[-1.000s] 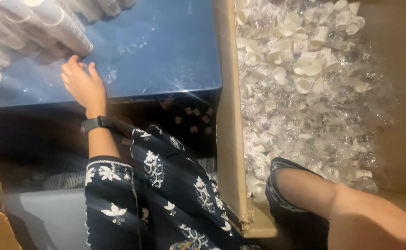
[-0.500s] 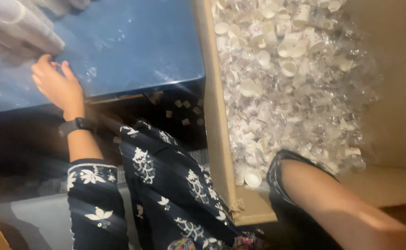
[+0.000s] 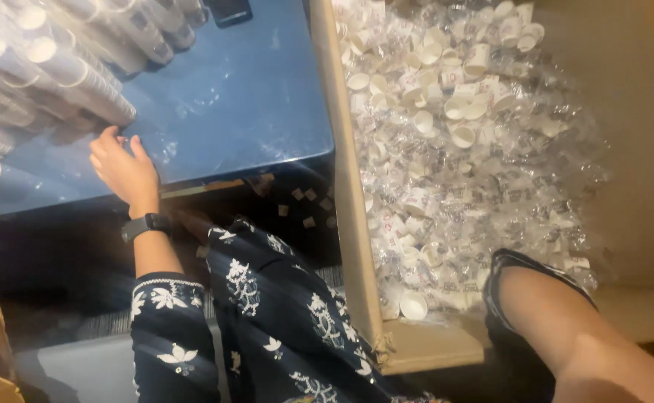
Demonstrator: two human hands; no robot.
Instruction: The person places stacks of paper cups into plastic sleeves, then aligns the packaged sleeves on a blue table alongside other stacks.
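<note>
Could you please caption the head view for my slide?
Left hand rests on the blue table beside stacked paper cups; a cardboard box holds wrapped cups.

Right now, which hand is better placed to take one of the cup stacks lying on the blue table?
The left hand: it rests on the blue table, right beside the nearest cup stacks. The right hand does not show in this view.

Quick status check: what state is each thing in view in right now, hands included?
Left hand: open, fingers resting on the table edge, holding nothing.
Right hand: not in view.
Cup stacks: nested, lying on their sides on the table.
Table: blue top, bare in the middle.
Box: open, filled with loose wrapped cups.
Watch: strapped on the left wrist.
Phone: lying flat, screen dark.
</note>
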